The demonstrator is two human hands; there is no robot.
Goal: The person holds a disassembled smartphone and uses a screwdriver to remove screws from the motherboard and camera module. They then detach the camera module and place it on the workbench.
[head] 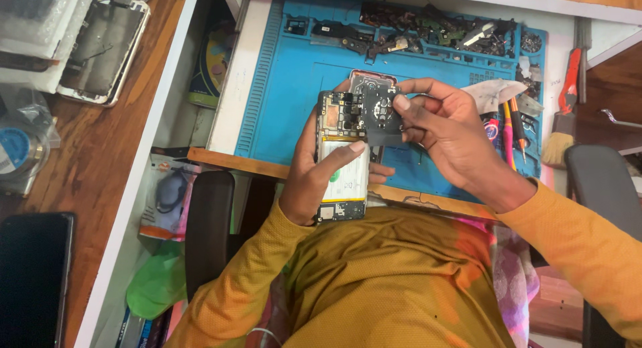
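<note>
Left hand (314,187) is gripping the opened phone (342,157) at frame centre, above the blue mat (287,87), while right hand (445,131) is pinching a dark cover plate (380,110) over its upper board, seemingly mid-disassembly, calling for careful lifting.

Opened phone (342,157) sits over the mat (287,87) on the counter (231,87); loose parts (428,27) behind, screwdrivers (508,131) right.

- Left hand (314,181) and right hand (455,137): bare, no gloves or rings visible.
- Sleeves (575,248): long, mustard-orange knit, reaching the wrists.
- Shirt (388,281): same mustard fabric, creased.
</note>
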